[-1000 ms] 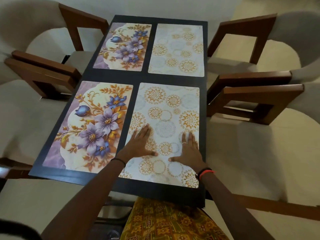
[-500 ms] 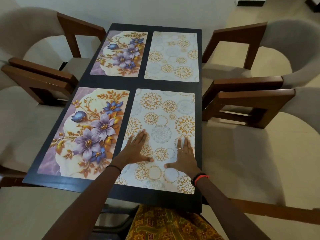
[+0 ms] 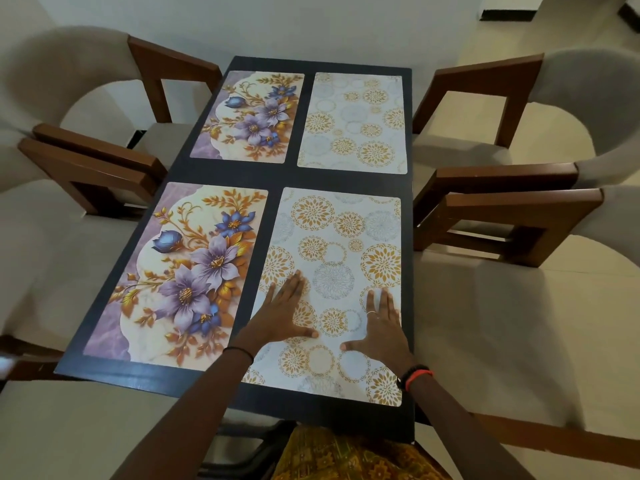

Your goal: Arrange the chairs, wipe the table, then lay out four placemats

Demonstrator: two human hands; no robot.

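Several placemats lie in a two-by-two grid on the dark table (image 3: 228, 174). The near right placemat (image 3: 339, 237) is white with gold circles. My left hand (image 3: 282, 315) and my right hand (image 3: 379, 329) both lie flat on it with straight, spread fingers. To its left lies a floral placemat (image 3: 180, 271) with purple flowers. A second floral placemat (image 3: 247, 116) sits at the far left and another gold-circle placemat (image 3: 353, 123) at the far right.
Beige chairs with brown wooden arms stand close along both long sides: two on the left (image 3: 93, 168) and two on the right (image 3: 502, 209). A white wall (image 3: 311, 26) is just behind the table's far end. Tiled floor shows at the upper right.
Both hands stay flat on the near right placemat in nearly the same spot. The camera has tilted up slightly, so the table sits lower in view.
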